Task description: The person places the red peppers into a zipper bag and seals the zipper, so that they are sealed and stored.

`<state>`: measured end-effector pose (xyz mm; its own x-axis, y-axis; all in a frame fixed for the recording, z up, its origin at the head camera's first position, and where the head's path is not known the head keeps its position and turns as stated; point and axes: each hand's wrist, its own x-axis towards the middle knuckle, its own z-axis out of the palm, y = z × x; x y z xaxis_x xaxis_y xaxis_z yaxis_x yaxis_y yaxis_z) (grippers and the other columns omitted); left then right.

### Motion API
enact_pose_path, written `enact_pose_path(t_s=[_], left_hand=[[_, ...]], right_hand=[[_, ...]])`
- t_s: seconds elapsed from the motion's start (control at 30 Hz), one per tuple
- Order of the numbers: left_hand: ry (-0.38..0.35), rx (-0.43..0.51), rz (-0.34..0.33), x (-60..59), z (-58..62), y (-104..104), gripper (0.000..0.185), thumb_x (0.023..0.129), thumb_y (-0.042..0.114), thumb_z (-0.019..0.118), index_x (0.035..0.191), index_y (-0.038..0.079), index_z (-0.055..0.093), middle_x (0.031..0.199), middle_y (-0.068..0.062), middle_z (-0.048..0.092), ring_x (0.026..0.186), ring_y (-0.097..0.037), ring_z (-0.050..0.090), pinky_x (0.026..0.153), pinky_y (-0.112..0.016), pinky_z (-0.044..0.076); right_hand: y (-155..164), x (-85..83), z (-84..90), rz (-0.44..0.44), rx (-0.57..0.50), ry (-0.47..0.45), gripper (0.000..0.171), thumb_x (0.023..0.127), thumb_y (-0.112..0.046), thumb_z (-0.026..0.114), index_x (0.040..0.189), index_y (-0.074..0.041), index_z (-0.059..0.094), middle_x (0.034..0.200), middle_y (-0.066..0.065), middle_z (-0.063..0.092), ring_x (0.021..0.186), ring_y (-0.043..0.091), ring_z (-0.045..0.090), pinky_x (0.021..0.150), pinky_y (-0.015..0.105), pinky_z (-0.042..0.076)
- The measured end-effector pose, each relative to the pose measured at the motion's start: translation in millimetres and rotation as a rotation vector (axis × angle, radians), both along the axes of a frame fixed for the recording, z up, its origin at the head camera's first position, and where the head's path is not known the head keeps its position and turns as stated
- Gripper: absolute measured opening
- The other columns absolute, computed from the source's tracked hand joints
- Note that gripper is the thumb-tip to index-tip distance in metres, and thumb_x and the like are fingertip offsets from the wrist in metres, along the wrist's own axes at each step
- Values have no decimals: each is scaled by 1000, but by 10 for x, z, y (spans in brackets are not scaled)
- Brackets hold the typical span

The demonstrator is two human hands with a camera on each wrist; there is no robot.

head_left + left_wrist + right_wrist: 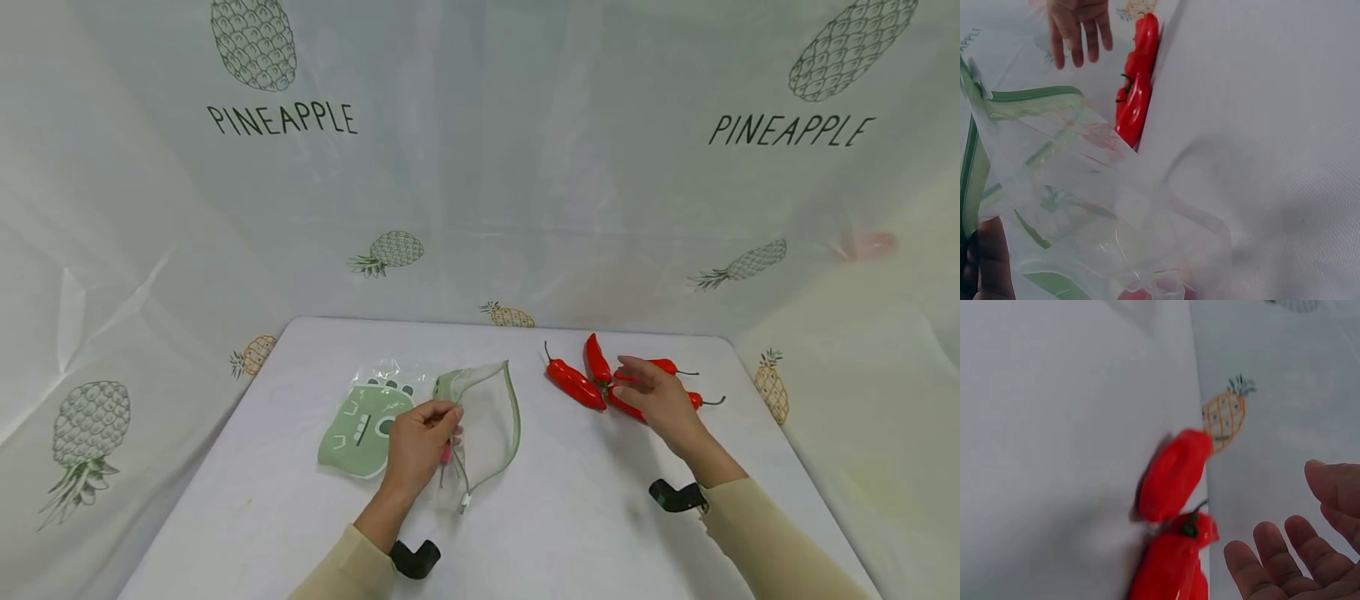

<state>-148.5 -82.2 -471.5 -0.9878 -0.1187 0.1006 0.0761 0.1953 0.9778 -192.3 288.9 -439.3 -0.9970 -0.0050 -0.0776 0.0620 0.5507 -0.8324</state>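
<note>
My left hand pinches the rim of a clear zip bag with green edging, whose mouth gapes toward the right. A red chili pepper with a thin stem shows low in that bag, just beneath the hand. Over on the right, several glossy red chili peppers lie in a loose group on the table. Above them hovers my right hand, its fingers apart and relaxed; in the right wrist view nothing is between the fingers and the peppers lie beside them.
A flat green bag printed with a cartoon face lies left of my left hand. The white table ends at a hanging sheet printed with pineapples. Black wrist cameras stick out from both wrists.
</note>
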Motion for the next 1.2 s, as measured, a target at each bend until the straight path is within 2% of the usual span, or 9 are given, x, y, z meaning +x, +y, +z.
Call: enact_pose_path(t_s=[0.23,0.4,0.57,0.8,1.0,1.2], left_hand=[[6,16,-6,-24,-12,11,12,96,18,79,100,7,81,81,-8,78,75,-24,76,60,-23,59],[9,24,-3,-41,17,20,14,96,20,79,100,6,81,81,-8,78,73,-20,75,58,-22,58],[-6,19,-9,-34,16,26,15,96,19,79,101,5,81,80,-7,77,72,-19,75,55,-22,56],[-6,13,-8,-36,-9,19,13,96,18,79,100,6,80,80,-7,77,71,-17,74,55,-23,56],[-35,5,-4,-25,-18,19,12,96,19,79,100,8,81,79,-7,77,71,-17,74,53,-24,56],[-37,15,-10,-15,-33,18,12,95,19,80,100,7,81,80,-8,77,68,-17,72,51,-23,54]], right_hand=[[316,-101,-74,3,100,13,66,104,-20,65,163,-9,36,156,27,48,140,50,48,106,60,53],[485,-188,-156,18,96,-5,66,105,-18,62,164,-8,34,160,28,43,141,50,46,108,63,50],[586,-198,-270,18,98,-34,64,106,-16,61,164,-7,35,158,28,45,139,50,48,105,59,54],[606,-160,-369,5,119,-53,66,105,-16,61,164,-7,33,161,29,40,141,51,43,107,60,52],[559,-113,-423,2,80,-80,67,105,-17,62,164,-7,32,161,29,40,142,52,41,106,62,52],[493,-103,-511,2,50,-108,73,101,-22,71,163,-8,35,159,28,44,141,50,43,97,53,60]])
